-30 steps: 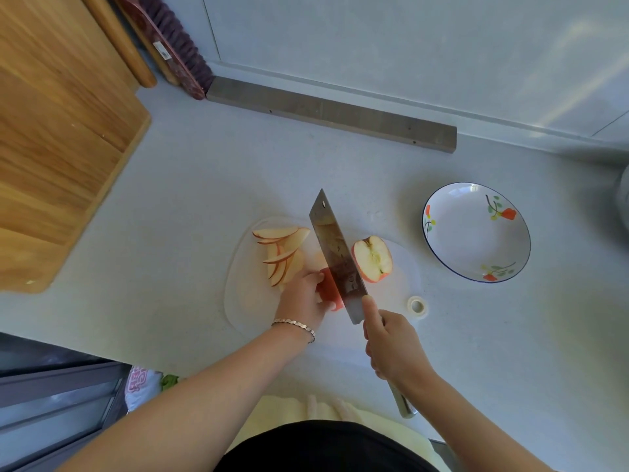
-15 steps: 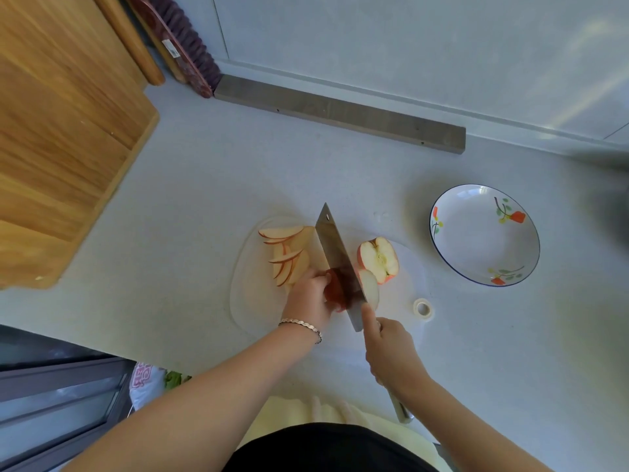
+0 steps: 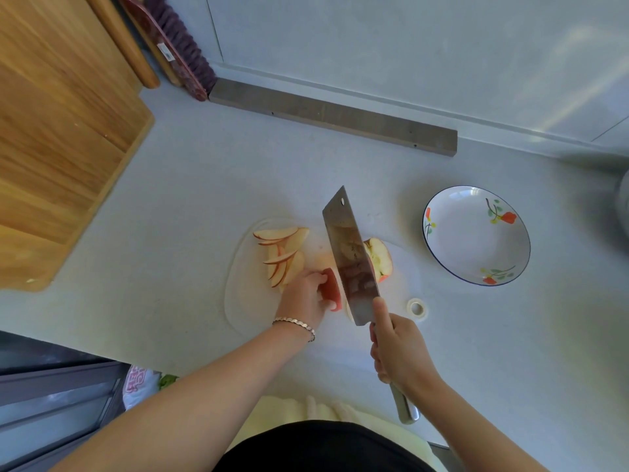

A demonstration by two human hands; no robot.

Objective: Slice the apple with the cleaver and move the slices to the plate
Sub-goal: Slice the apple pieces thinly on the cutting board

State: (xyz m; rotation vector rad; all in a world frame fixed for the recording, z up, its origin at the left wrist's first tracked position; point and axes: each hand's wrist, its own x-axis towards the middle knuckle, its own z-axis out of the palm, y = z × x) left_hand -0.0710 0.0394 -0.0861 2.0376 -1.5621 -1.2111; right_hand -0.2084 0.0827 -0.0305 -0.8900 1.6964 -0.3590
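On a clear cutting board (image 3: 238, 301) my left hand (image 3: 303, 298) holds a red-skinned apple piece (image 3: 331, 289) against the board. My right hand (image 3: 398, 349) grips the cleaver (image 3: 350, 257) by its handle, forefinger along the blade's back; the blade stands just right of that piece. Several cut slices (image 3: 282, 255) lie fanned at the board's left. An apple half (image 3: 379, 258) sits cut face up behind the blade. A white plate with flower prints (image 3: 476, 235) stands empty to the right.
A small roll of tape (image 3: 417, 307) lies right of the board. A large wooden board (image 3: 58, 131) leans at the left. A grey bar (image 3: 333, 117) lies along the back wall, with a brush (image 3: 177, 46) beside it. The counter's front edge runs near my body.
The cleaver has risen again after coming down through the apple piece half a second ago. My left hand keeps holding the piece in place.
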